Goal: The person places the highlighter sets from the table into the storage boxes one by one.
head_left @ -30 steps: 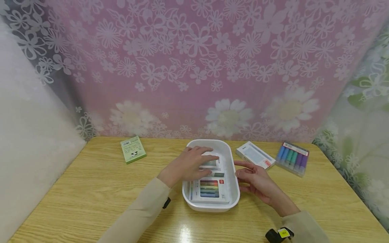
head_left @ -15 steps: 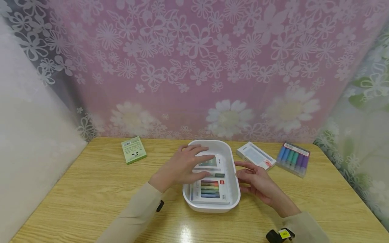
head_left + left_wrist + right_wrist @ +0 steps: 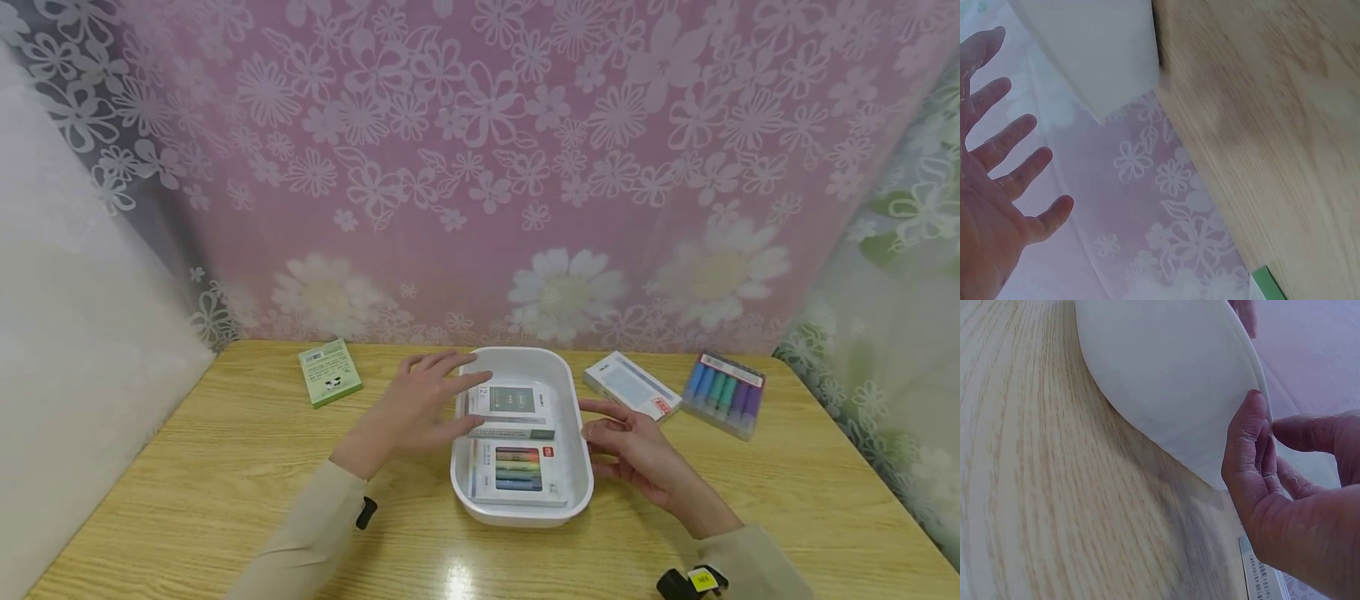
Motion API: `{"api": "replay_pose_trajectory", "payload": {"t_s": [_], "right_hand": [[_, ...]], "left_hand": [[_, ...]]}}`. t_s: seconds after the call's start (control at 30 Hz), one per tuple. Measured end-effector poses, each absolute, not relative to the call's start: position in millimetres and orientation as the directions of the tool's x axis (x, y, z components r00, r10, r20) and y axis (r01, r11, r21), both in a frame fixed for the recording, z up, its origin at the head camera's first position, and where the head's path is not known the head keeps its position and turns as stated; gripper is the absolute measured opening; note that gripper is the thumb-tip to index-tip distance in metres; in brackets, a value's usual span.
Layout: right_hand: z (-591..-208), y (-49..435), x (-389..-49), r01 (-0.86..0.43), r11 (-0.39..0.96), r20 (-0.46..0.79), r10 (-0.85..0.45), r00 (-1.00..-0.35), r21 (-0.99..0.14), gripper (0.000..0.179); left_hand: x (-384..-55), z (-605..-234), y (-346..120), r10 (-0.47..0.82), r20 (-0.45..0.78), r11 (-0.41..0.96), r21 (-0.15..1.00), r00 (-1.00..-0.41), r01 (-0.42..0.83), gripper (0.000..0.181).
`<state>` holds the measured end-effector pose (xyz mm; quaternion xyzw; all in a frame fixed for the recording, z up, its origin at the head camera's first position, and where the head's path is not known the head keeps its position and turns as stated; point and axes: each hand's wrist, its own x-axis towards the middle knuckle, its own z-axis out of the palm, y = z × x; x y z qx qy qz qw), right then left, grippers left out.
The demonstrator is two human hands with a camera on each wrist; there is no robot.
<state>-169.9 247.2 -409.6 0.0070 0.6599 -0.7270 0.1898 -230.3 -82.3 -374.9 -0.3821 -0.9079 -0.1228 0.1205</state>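
Note:
A white plastic bin (image 3: 577, 392) stands on the table, holding a pack of coloured sticks (image 3: 517, 468) seen through its window, a white box with a dark green panel (image 3: 512, 400) and a narrow box edge (image 3: 525, 433) between them. Over its left rim my left hand (image 3: 408, 410) hovers with fingers spread, holding nothing; the left wrist view shows the same hand (image 3: 991, 206) apart from the bin's outer wall (image 3: 1097, 50). On the opposite side, my right hand (image 3: 637, 454) pinches the rim, thumb at the edge and fingers along the outer wall (image 3: 1166, 375).
A green box with a cow picture (image 3: 330, 372) lies at the back left of the wooden table (image 3: 225, 467). Behind the right hand are a white box (image 3: 632, 385) and a clear case of blue, green and purple markers (image 3: 722, 392). A floral curtain (image 3: 480, 167) hangs behind.
My left hand has drawn back to the left from above the bin's middle, uncovering the boxes inside. The right hand and the bin have stayed in place.

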Motion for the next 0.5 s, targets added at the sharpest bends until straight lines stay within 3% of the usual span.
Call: {"api": "replay_pose_trajectory", "payload": {"t_s": [0.5], "right_hand": [[-411.2, 246.5, -170.4, 0.285, -0.043, -0.265, -0.250, -0.931, -0.958, 0.068]], "left_hand": [[-234.1, -378.5, -124.5, 0.563, 0.372, 0.729, 0.198, -0.738, 0.656, 0.056]]}}
